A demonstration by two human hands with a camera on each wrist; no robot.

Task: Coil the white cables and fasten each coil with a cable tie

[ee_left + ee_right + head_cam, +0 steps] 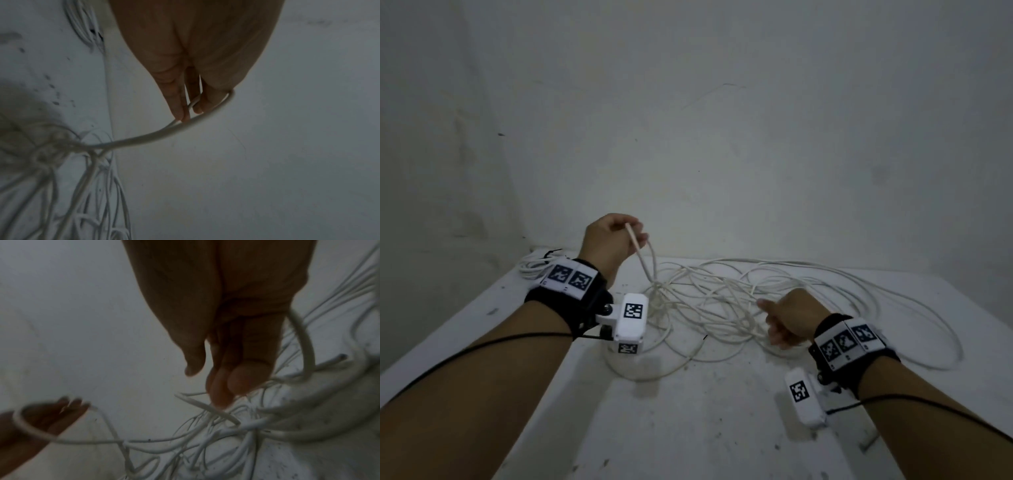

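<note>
White cable (709,301) lies tangled on the table (688,428). Left hand (613,240) pinches a raised loop; right hand (787,322) hovers loosely curled, empty. Advise freeing one strand before coiling.

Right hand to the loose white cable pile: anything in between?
Nothing visible. The right hand hangs directly over the tangled white cable on the table, fingertips at its strands. The left hand holds one strand lifted, off to the side, not between them.

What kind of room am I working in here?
Hard to say; probably a bare utility or storage corner. A scuffed white table stands against plain, marked walls, and only loose white cable lies on it.
</note>
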